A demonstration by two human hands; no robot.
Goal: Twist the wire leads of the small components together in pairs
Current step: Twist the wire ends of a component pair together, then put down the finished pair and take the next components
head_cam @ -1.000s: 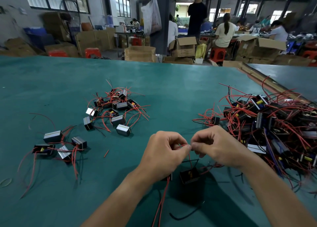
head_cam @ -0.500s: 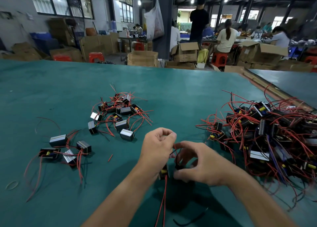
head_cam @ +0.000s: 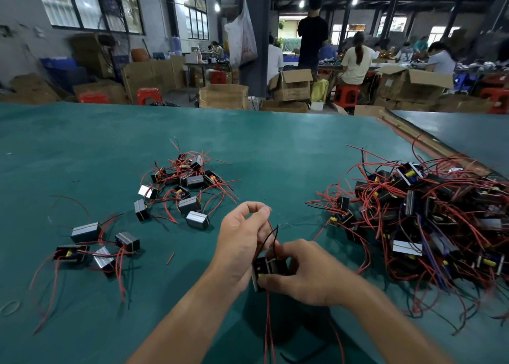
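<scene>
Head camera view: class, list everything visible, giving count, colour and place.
table: one, teal, fills foreground.
component heap: one, black with red leads, table's right.
component cluster: one, black-silver, left of centre.
component group: four pieces, black-silver, near left.
held component: one, black, between hands.
wire leads: red and black, above held component.
cardboard boxes: many, brown, beyond table.
stools: several, red, among boxes.
people: several, far benches.
left hand: pinches wire leads.
right hand: grips held component.
</scene>
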